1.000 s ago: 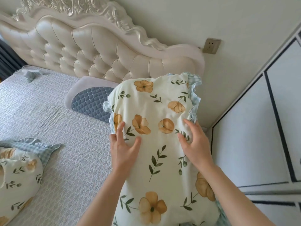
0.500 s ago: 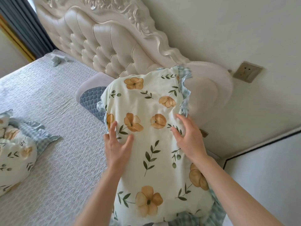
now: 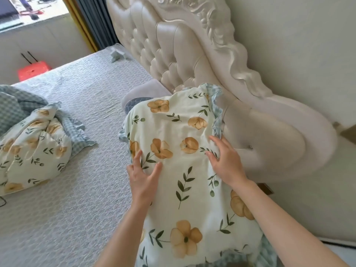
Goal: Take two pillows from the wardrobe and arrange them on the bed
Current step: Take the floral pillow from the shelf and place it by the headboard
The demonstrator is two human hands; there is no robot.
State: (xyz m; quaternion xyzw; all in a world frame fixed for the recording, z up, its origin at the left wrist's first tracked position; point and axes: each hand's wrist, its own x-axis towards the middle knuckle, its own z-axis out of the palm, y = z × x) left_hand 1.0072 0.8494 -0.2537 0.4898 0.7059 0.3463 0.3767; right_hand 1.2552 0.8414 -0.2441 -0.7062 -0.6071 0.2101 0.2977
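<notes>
Pillow (image 3: 185,170): floral, cream with orange flowers and green leaves, blue-checked frill; lies lengthwise at the head of the bed, its far end against the headboard (image 3: 173,45), partly over a grey cushion (image 3: 138,95).
Left hand (image 3: 142,178): flat on the pillow's left part, fingers spread, palm down; it grips nothing.
Right hand (image 3: 226,160): flat on the pillow's right edge beside the frill, fingers spread; pressing, not grasping.
Second pillow (image 3: 32,145): same floral print, crumpled, on the bed well to the left, apart from both hands.
Bed (image 3: 77,189): grey textured cover; a small pale cloth (image 3: 117,53) lies near its far corner.
Room: tufted cream headboard with carved trim against a pale wall; dark curtain (image 3: 96,22) and window at the far left; a red box (image 3: 33,70) on the floor beyond the bed.
</notes>
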